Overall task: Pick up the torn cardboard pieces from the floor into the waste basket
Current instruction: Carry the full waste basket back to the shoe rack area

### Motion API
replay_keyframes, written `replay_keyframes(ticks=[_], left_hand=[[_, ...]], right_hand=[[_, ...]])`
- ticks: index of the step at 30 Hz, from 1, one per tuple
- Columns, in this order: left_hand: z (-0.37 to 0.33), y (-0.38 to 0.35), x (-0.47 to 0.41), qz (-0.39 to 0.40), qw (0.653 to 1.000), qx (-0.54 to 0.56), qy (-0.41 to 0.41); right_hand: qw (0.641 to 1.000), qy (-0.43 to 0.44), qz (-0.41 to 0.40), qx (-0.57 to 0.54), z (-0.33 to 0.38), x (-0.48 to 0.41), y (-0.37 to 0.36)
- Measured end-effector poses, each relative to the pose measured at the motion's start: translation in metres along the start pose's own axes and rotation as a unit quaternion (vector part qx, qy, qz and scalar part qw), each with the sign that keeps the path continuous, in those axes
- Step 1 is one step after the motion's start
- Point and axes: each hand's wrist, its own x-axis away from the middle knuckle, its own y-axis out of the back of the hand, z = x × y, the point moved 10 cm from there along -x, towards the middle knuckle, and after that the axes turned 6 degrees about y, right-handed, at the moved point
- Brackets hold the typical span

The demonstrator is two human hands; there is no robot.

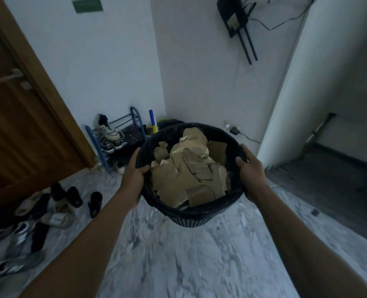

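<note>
A round black waste basket (pixel 191 216) lined with a black bag hangs in the air in front of me, above the marble-patterned floor. It is filled with several torn brown cardboard pieces (pixel 189 175) heaped up to its rim. My left hand (pixel 135 171) grips the basket's left rim, thumb hooked over the edge. My right hand (pixel 251 168) grips the right rim the same way. No cardboard pieces show on the floor in view.
A wooden door (pixel 17 125) stands at the left. A blue shoe rack (pixel 116 136) with sneakers is by the wall, and several loose shoes (pixel 49 207) lie on the floor at the left. A charger cable (pixel 240 134) runs along the wall corner behind the basket.
</note>
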Motion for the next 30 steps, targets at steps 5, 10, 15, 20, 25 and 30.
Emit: replay_keyframes(ticks=[5,10,15,20,25,30], left_hand=[[-0.012,-0.026,-0.117,0.027,0.999,-0.011,0.022],[-0.022,-0.058,-0.237,0.072,0.997,-0.03,0.03],[-0.023,-0.107,-0.362,0.154,0.985,-0.073,0.037],[0.003,-0.162,-0.47,0.219,0.966,-0.128,0.044],[0.06,-0.221,-0.576,0.244,0.949,-0.189,0.059],[0.163,-0.289,-0.681,0.258,0.943,-0.196,0.072]], right_hand=[[1.0,-0.014,-0.018,0.02,-0.019,-0.086,-0.039],[0.998,-0.029,-0.05,0.037,-0.049,-0.167,-0.081],[0.989,-0.054,-0.13,0.038,-0.099,-0.245,-0.107],[0.974,-0.083,-0.205,0.047,-0.148,-0.304,-0.115],[0.956,-0.125,-0.264,0.019,-0.234,-0.373,-0.11],[0.945,-0.141,-0.295,0.018,-0.359,-0.452,-0.101]])
